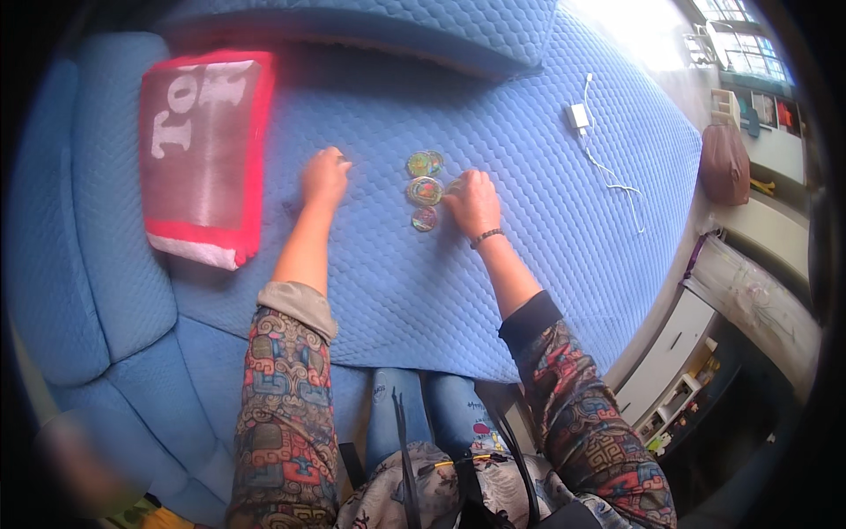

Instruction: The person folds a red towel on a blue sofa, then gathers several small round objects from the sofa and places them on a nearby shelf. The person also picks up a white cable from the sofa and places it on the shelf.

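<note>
Several small round picture discs with shiny, colourful prints lie on a blue quilted cover. Two overlap at the top, a green-and-gold disc partly over another disc. Below them is a larger ringed disc, and lowest is a purplish disc. My right hand pinches another disc just right of the ringed one; my fingers hide part of it. To the left of the group, my left hand has its fingers closed around a small dark-edged piece, mostly hidden.
A folded red-and-grey blanket with white letters lies at the left. A blue cushion borders the far side. A white charger with its cable rests at the right. Beyond the edge hangs a brown plastic bag.
</note>
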The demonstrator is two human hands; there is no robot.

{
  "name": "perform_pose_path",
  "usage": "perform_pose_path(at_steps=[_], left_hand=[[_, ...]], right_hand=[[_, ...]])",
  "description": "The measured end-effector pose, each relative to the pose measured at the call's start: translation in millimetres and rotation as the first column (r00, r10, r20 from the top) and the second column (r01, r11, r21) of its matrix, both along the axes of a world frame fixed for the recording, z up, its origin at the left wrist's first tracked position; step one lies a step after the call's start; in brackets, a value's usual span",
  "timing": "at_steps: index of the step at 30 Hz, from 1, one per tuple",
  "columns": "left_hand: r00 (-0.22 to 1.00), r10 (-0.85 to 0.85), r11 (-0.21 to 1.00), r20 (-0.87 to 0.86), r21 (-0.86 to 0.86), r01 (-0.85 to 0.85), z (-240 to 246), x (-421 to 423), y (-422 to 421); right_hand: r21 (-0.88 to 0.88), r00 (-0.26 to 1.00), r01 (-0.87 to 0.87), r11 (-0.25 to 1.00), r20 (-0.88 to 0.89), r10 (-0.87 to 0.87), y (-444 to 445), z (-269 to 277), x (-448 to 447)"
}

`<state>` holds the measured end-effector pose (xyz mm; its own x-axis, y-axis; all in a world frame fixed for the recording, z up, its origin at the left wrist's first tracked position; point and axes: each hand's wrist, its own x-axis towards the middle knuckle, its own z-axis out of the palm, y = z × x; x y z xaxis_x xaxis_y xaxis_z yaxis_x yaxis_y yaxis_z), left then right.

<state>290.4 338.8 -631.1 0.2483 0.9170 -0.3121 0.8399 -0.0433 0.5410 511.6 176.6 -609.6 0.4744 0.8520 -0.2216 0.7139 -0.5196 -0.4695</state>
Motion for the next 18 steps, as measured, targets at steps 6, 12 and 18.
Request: perform_pose_path(at_steps=[6, 12, 18], left_hand=[[0.863, -0.351, 0.936, 0.364, 0.116, 0.331, 18, 66, -45], [0.749, -0.636, 0.753, -0.187, 0.062, 0.655, 41, 113, -45], [0.771, -0.616, 0.782, -0.164, -0.011, 0.623, 29, 105, -62]], right_hand=[[0.095, 0.996, 0.033, 0.995, -0.087, -0.025, -46, -7, 7], [0.137, 0.990, 0.068, 0.988, -0.136, -0.049, -55, -11, 6], [0.135, 0.985, 0.081, 0.988, -0.164, -0.058, -54, -11, 6]])
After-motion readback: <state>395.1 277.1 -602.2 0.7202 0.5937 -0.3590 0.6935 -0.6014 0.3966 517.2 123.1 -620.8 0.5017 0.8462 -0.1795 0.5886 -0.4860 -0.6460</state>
